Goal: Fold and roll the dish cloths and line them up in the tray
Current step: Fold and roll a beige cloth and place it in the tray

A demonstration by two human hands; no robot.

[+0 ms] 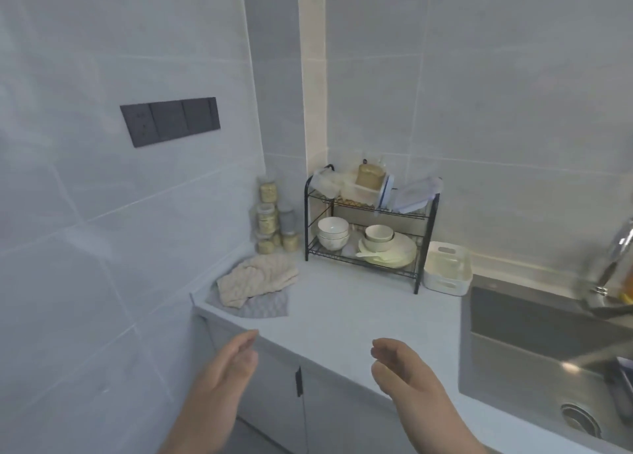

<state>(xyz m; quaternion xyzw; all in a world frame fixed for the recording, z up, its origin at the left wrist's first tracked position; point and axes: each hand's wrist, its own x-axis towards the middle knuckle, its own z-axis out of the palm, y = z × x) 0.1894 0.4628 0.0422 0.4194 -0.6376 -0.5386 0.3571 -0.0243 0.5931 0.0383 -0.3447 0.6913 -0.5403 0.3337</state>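
Observation:
A crumpled beige dish cloth (257, 279) lies in a heap at the counter's left end, on top of a flat grey dish cloth (265, 305). A white tray (447, 269) with handle slots stands against the back wall, right of the dish rack, and holds nothing I can see. My left hand (228, 368) hovers in front of the counter's front edge, below the cloths, fingers loosely curved and holding nothing. My right hand (400, 364) hangs over the counter's front edge near the middle, fingers curled and apart, also holding nothing.
A black two-tier dish rack (368, 229) with bowls, plates and food boxes stands at the back. Stacked jars (270, 218) fill the corner behind the cloths. A steel sink (548, 350) and tap (616, 254) are at the right. White counter (359, 309) lies between.

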